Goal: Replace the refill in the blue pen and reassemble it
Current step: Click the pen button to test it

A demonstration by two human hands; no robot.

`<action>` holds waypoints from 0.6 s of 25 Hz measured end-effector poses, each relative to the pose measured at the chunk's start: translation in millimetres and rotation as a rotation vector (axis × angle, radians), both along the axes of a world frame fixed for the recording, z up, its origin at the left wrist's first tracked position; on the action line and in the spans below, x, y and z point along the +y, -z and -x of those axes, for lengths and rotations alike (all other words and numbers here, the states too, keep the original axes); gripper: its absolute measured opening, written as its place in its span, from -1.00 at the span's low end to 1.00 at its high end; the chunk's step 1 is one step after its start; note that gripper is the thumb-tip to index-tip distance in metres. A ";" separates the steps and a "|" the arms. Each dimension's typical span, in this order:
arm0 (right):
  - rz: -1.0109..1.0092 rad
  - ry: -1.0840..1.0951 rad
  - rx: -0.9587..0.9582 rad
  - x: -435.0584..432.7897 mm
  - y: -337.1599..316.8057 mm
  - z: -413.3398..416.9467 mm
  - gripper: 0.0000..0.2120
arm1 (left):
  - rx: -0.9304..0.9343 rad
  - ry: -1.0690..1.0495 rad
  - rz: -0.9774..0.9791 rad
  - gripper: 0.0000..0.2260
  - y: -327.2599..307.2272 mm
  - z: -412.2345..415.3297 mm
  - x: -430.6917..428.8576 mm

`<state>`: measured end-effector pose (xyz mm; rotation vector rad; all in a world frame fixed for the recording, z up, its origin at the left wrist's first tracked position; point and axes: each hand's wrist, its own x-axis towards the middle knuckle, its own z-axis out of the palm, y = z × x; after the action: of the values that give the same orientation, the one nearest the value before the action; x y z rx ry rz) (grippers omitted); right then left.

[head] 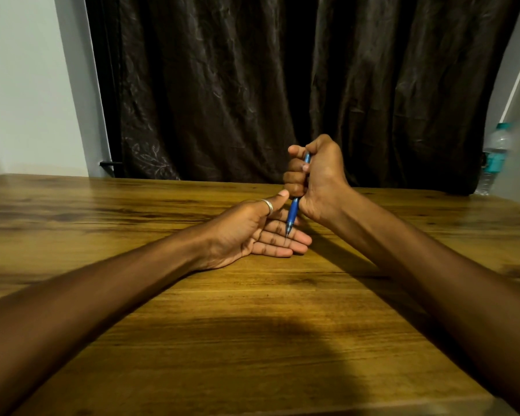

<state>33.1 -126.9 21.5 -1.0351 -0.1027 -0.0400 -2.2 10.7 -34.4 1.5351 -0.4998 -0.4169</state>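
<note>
Blue pen (pixel 292 212), upright, tip down, fisted in right hand (pixel 315 175).
Left hand (pixel 252 232) open, palm up beneath tip; wooden worktop (pixel 252 325), dark curtain (pixel 282 85).

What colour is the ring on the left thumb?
Silver: the ring on the left hand's thumb is a plain metallic band, seen in the head view.

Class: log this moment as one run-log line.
right hand: fisted on blue pen | tip: down over left hand | left: open palm
</note>
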 end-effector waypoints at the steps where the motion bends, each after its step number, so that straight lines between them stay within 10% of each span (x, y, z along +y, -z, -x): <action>1: -0.001 0.000 0.002 0.0 -0.2 0.2 -0.78 | 0.000 0.008 0.005 -0.46 0.0 -0.2 0.2; 15: 0.027 -0.006 0.018 -2.3 -4.7 1.4 -0.81 | -0.071 0.182 -0.039 -0.53 3.0 -4.3 6.4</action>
<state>31.7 -129.1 26.2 -1.0614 -0.0900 -0.0236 2.1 17.1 -37.4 1.5515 -0.6932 -0.5164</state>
